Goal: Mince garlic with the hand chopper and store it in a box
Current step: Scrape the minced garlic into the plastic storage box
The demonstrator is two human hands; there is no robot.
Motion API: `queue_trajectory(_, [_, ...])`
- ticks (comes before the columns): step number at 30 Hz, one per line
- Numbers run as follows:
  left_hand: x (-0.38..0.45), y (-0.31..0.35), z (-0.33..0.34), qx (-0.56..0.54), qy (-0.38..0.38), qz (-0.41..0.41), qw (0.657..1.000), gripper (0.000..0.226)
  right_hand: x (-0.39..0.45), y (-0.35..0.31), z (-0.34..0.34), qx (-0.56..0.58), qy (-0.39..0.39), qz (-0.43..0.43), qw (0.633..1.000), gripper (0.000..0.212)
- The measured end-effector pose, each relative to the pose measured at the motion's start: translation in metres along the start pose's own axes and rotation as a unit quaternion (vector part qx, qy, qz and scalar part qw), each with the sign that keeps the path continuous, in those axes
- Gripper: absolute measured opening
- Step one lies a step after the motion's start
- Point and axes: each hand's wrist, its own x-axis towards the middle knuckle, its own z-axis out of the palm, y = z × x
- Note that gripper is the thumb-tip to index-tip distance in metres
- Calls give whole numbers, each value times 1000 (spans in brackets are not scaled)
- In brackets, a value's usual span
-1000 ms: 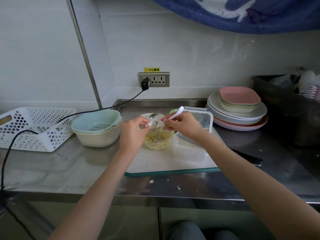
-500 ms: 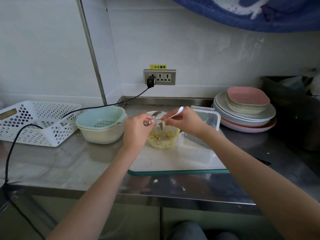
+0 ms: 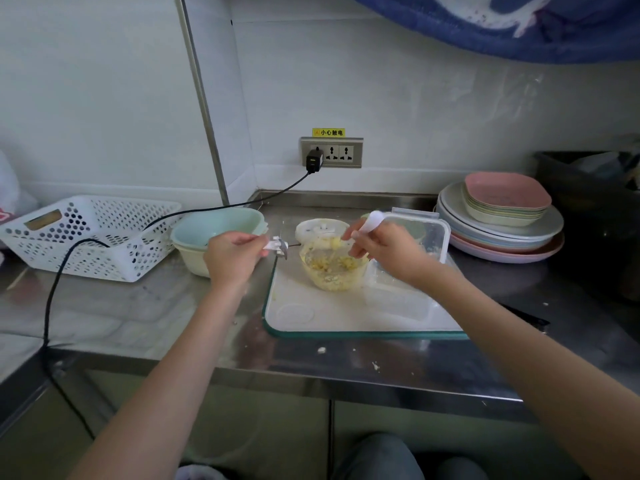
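The left hand [image 3: 232,258] pinches the blade unit [image 3: 278,246], now drawn out to the left of the bowl [image 3: 332,268]; half a second ago it was held over the bowl, close against the right hand. The right hand [image 3: 384,249] grips a white spoon [image 3: 370,221], handle up; its tip, partly hidden, appears to carry a lump of garlic [image 3: 333,243] above the bowl's rim. The judgement follows that the blades have been scraped clean and that the minced garlic [image 3: 334,266], lying mostly in the bowl just below and between the two hands, is ready to be spooned out.

Nearest the wrists runs the counter's front edge [image 3: 311,375], with a few garlic bits [image 3: 322,349] beside it. The board [image 3: 346,320] lies under the right forearm, its green rim just right of the left wrist.

The box [image 3: 412,237] stands open immediately right of and behind the right hand, so the transfer path is short. Its lid [image 3: 398,299] appears to lie on the board under the right wrist. The chopper lid [image 3: 322,228] sits behind the bowl.

Left of the left hand, the colander [image 3: 214,230] is near, and the basket [image 3: 86,237] and cable [image 3: 104,240] farther out; bare steel between hand and colander offers room to set the blades down. Plates [image 3: 502,220] stand well right.
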Motion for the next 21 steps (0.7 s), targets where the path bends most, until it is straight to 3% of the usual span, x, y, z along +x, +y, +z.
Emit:
queue_trajectory(4, [-7,-4,-4,29,0,8,1000,19,-4,-4,22,-215,-75,-99,969,18])
queue_trajectory(6, [-14,-3,-3,73,8,39,997,21,-2,-2,31,-254,-92,-116,956,17])
queue_trajectory(15, [-19,-16,11,131,-44,48,989,17,-1,-7,16,-59,98,-186,976,41])
queue_trajectory(18, [-22,-10,24,169,-98,85,977,24,-2,-12,6,-62,151,-231,959,39])
queue_trajectory(21, [-25,1,32,185,-49,165,968,40,-5,-12,-2,-77,168,-258,948,41])
